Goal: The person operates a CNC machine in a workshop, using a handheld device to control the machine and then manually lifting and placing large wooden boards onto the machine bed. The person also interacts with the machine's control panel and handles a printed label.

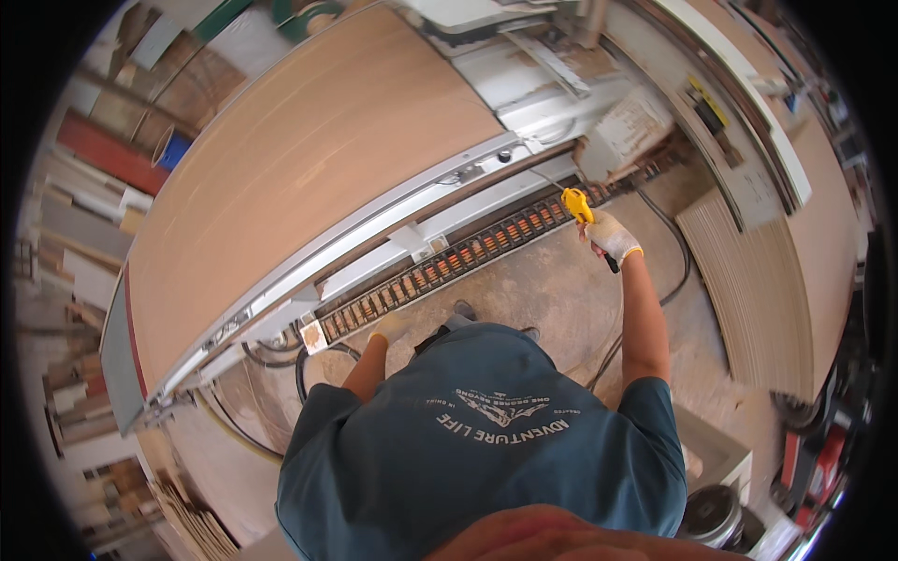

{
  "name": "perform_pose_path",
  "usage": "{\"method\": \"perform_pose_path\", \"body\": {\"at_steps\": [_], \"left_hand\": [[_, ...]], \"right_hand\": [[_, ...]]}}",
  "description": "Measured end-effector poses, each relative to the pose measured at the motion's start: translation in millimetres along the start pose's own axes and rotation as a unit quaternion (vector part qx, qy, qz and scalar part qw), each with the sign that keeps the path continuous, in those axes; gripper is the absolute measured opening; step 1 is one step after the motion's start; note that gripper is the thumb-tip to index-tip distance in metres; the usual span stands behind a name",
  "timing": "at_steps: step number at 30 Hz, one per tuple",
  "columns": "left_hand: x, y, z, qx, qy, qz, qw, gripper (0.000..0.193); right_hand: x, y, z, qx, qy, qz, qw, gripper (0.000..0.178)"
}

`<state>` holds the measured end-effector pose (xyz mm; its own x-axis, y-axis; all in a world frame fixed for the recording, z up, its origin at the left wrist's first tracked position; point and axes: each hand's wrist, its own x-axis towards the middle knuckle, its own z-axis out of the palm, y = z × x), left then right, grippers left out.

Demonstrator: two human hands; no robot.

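My right hand (pixel 613 239), in a whitish work glove, is closed around a yellow air blow gun (pixel 578 206). Its thin nozzle points up and left toward the metal side of a large machine table, and its black lower end shows beneath my fist. Beside the cable chain (pixel 449 266), low near my body, is my left hand (pixel 388 326). It looks gloved but is blurred and small, so its fingers cannot be made out. A large brown board (pixel 309 150) lies on the machine table, beyond both hands.
A stack of brown sheets (pixel 748 290) stands at the right. Black hoses (pixel 687 248) curve across the floor there. A machine gantry (pixel 720 122) spans the upper right. Wood offcuts (pixel 89 201) lie about at the far left. My shoe (pixel 465 309) shows near the chain.
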<state>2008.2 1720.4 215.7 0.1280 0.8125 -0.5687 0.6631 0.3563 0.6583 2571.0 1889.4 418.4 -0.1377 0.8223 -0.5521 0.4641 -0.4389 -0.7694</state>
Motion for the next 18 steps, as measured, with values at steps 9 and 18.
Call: {"method": "perform_pose_path", "body": {"at_steps": [9, 18], "left_hand": [[68.5, 39.9, -72.3, -0.366, 0.102, -0.078, 0.922, 0.056], [89.2, 58.4, -166.8, -0.582, 0.313, 0.004, 0.751, 0.042]], "right_hand": [[64.9, -88.8, 104.4, -0.126, -0.176, -0.026, 0.976, 0.021], [118.4, -108.6, 155.7, -0.113, -0.348, -0.031, 0.930, 0.020]]}}
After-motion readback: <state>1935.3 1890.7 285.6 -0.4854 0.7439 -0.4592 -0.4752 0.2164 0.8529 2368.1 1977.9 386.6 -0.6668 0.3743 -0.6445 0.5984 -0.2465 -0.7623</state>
